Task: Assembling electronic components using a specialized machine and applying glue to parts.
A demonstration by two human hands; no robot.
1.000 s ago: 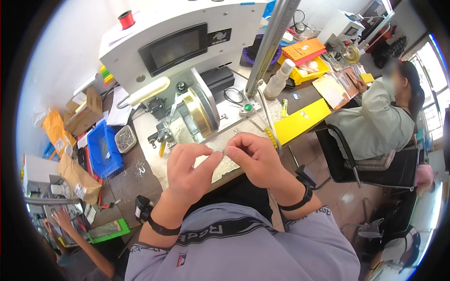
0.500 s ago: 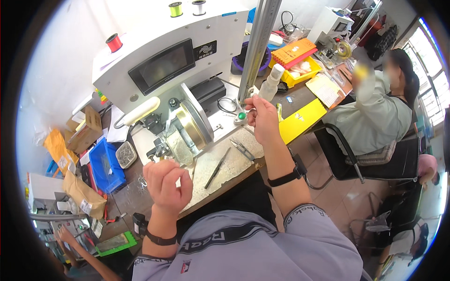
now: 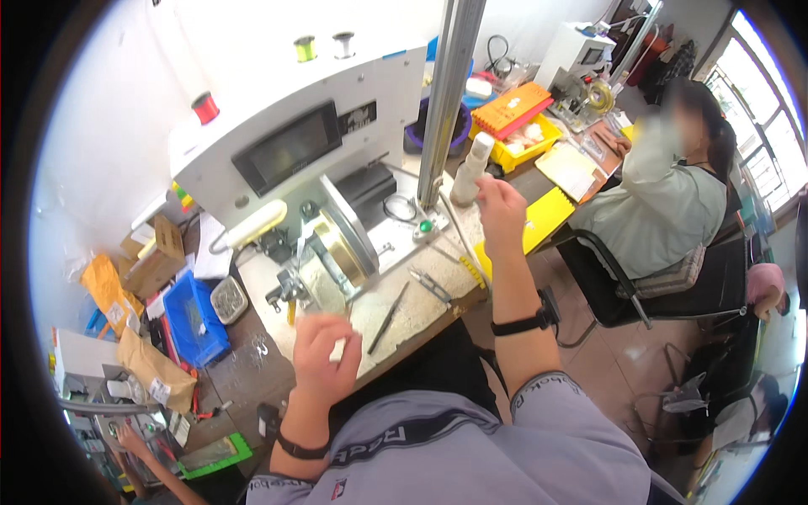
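My left hand [image 3: 326, 358] is raised in front of the work table's near edge, its fingers curled and thumb and fingertips pressed together. My right hand [image 3: 502, 215] is held up beside a clear spray bottle [image 3: 470, 172], also pinched. Whatever sits in either pinch is too small to make out. Between the hands, black tweezers [image 3: 389, 318] and small pliers [image 3: 430, 286] lie on the worn pale tabletop. Behind them is a white bench machine [image 3: 286, 151] with a dark screen and a brass-coloured drum [image 3: 345, 250].
Thread spools, including a red spool [image 3: 204, 108], stand atop the machine. A blue tray [image 3: 195, 320] and brown parcel [image 3: 151, 370] are on the left. A metal post [image 3: 446, 101] rises beside the machine. A co-worker [image 3: 665, 202] sits at right, near a yellow basket [image 3: 526, 147].
Both my hands have moved to the right, still pinched. The view has shifted slightly. The co-worker's raised hand has come down toward the table.
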